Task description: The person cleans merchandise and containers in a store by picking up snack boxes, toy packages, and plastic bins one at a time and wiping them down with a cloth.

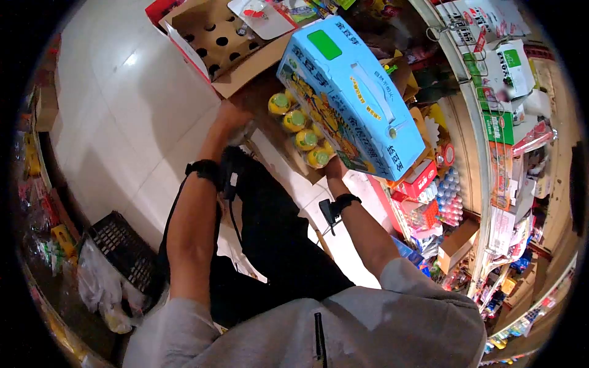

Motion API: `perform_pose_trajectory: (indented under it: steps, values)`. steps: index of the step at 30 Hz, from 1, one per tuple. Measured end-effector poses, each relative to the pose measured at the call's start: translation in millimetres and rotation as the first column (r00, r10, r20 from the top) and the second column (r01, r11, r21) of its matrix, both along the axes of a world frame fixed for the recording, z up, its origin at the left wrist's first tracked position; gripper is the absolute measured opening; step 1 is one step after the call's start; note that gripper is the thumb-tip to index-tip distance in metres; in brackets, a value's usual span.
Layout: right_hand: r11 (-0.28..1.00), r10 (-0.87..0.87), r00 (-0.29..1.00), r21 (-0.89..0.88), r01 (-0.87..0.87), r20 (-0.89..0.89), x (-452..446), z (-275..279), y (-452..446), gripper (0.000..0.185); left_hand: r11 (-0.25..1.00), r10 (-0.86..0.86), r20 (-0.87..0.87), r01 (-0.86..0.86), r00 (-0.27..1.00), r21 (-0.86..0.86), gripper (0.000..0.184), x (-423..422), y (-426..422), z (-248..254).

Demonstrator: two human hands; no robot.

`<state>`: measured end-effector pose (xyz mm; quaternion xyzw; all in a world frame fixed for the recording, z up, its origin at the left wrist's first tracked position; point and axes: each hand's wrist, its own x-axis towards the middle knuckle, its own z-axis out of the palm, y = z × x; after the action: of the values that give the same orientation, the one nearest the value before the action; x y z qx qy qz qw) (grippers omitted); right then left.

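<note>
A large blue drink carton [402, 138] with a handle slot in its top face is tilted in front of me. Beside its printed side, several yellow bottles or cans with green tops [295, 120] stand in rows in a brown cardboard tray [315, 175]. My left hand [232, 116] is at the left of the tray, just below an open cardboard box [236, 86]; its fingers are smeared and partly hidden. My right hand [335, 168] reaches to the near right corner of the tray, below the blue carton. Its fingers are hidden there, so its grip cannot be made out.
Shelves with many packets and boxes [497, 126] run along the right, with a small open carton [457, 246] low down. At the lower left stands a black plastic basket [126, 245] next to plastic bags [101, 282]. Pale floor tiles [116, 122] lie to the left.
</note>
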<state>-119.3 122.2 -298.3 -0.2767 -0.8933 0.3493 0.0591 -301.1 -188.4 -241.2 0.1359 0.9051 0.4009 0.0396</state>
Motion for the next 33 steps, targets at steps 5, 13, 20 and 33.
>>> perform_pose_trajectory:
  steps: [5,13,20,33]
  values:
    - [1.0,-0.006,1.0,0.002,0.006,0.012,4,-1,-1,0.052,0.984,-0.042,0.192,0.074,0.98,-0.165,0.057,10,-5,31]
    - [1.0,-0.03,1.0,0.005,0.03,0.004,16,10,8,0.053,0.973,-0.231,0.346,0.218,0.909,0.077,0.051,25,-30,37]
    - [0.998,-0.06,0.998,0.023,0.06,-0.032,-7,27,43,0.054,0.975,-0.216,0.353,0.217,0.91,0.038,0.053,27,-43,-6]
    - [0.984,-0.14,0.976,0.086,0.156,-0.169,-25,16,48,0.056,0.968,-0.206,0.401,0.245,0.893,-0.048,0.051,44,-18,47]
